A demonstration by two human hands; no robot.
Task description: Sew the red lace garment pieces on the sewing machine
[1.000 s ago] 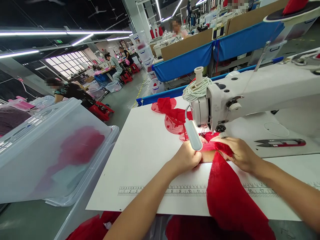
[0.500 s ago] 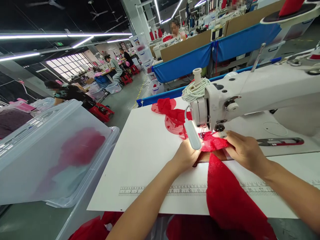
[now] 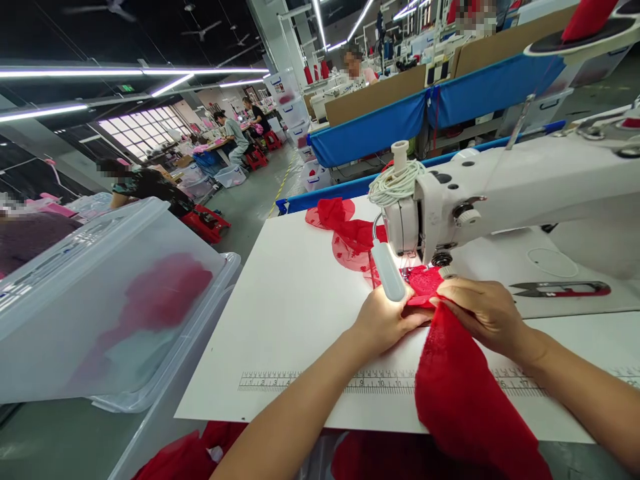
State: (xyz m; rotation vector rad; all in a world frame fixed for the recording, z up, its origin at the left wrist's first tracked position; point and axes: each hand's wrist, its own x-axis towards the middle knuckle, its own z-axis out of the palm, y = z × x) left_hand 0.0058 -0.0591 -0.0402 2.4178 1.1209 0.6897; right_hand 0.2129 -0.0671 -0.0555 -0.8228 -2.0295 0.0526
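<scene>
A strip of red lace fabric runs from the table's front edge up under the needle of a white sewing machine. My left hand rests on the fabric just left of the needle, fingers curled and pressing it down under the small lamp. Fingers together, my right hand holds the lace on the needle's right side. More red lace trails out behind the machine.
A white table carries a printed ruler near its front. Thread snips lie to the right. Clear plastic bins with red cloth stand at my left. Other people sit at benches beyond the blue dividers.
Both hands drew slightly back toward me with the fabric, and the lace bunch at the needle flattened. The view shifted a little.
</scene>
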